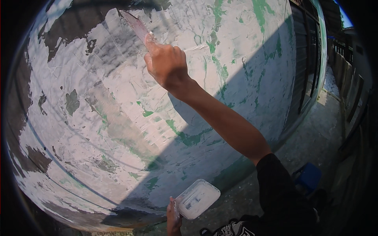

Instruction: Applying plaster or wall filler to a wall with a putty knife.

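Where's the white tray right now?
Head view, bottom centre: the white tray is in the left hand, left of the right arm's black sleeve.

Single head-worn view, left camera of a side-by-side pair. Wide fisheye; black surround at the corners, straight edges bowed. Looks from the wearer's head, forward and steeply down. Close range: patchy white, grey and green plastered wall point(130, 118) fills the centre and out past 9 o'clock. Bare right hand point(168, 65) at 11 o'clock; bare left hand point(172, 220) small, at 6. Wearer's black cloth sleeve point(277, 187) in from 4 o'clock. Farther off, grey concrete passage floor point(321, 118) at 3; blue sky sliver point(346, 19) at 2.
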Motion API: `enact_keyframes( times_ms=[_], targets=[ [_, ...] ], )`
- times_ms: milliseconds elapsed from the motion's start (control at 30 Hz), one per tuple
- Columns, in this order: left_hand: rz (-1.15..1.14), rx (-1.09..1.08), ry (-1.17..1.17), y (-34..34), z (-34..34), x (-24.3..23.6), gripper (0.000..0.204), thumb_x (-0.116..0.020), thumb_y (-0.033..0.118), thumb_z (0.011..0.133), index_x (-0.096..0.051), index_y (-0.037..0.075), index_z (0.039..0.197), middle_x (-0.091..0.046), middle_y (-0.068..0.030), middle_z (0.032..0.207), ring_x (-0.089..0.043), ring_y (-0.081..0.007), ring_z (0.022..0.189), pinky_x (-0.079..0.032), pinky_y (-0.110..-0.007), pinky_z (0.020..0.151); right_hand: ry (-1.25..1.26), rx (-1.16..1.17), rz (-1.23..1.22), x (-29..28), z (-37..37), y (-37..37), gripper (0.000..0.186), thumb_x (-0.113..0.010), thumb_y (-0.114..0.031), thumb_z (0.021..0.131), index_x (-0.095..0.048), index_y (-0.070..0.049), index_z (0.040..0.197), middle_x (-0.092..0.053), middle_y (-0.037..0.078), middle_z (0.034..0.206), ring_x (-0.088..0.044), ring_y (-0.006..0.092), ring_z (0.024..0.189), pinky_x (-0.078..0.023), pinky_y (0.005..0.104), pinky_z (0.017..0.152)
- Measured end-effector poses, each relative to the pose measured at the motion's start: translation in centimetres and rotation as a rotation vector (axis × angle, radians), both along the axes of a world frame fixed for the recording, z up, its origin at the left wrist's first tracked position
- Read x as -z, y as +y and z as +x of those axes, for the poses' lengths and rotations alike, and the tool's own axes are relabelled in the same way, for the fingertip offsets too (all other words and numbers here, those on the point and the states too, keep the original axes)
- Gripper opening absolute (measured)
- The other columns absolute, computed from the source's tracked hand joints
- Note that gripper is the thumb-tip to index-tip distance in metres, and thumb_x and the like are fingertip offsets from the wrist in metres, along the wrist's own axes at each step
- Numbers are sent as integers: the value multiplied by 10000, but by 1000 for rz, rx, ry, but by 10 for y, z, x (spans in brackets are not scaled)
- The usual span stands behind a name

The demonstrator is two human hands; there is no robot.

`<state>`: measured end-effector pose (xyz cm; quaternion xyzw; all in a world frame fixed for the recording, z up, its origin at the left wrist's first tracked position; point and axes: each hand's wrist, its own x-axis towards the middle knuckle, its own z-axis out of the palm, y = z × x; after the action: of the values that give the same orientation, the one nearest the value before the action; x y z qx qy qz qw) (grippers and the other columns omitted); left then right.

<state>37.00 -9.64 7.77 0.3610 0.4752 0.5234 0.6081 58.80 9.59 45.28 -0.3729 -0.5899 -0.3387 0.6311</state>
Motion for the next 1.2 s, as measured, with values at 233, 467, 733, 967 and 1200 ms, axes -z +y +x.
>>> enact_keyframes(
  times_ms=[233,467,733,967,1200],
  targets=[
    [-23,85,3,13,-10,-1,587,-354,463,1011,-561,-76,1120,-646,-153,1009,-647,-218,883,-529,-339,796,-72,465,-21,-28,31,37,455,-538,-89,821,-523,87,1240,-608,245,1186,-640,348,1008,-579,366,655],
    [25,200,5,29,-8,-44,574,-345,435,1020,-560,-88,1122,-639,-163,1035,-627,-227,935,-498,-350,865,-301,372,-71,31,-27,16,479,-553,-86,810,-511,85,1255,-579,247,1236,-628,334,1038,-579,356,664],
    [23,268,48,49,-18,-35,572,-357,434,1017,-577,-84,1117,-647,-157,1027,-628,-219,930,-491,-337,860,-194,368,-157,21,-12,2,432,-532,-89,817,-550,44,1227,-590,219,1232,-658,270,974,-575,331,639],
    [8,327,63,59,-26,-34,582,-384,451,1007,-587,-85,1110,-654,-150,1009,-631,-216,921,-494,-330,847,-288,299,-100,48,-46,13,418,-559,-122,831,-567,32,1219,-640,224,1098,-642,303,1011,-572,353,684],
    [5,314,32,55,-39,-34,580,-390,454,1004,-582,-80,1120,-653,-144,1011,-631,-209,922,-495,-331,845,-74,343,-51,24,-4,-1,440,-591,-121,798,-573,-10,1223,-681,164,883,-671,251,674,-527,349,503]
  ],
)
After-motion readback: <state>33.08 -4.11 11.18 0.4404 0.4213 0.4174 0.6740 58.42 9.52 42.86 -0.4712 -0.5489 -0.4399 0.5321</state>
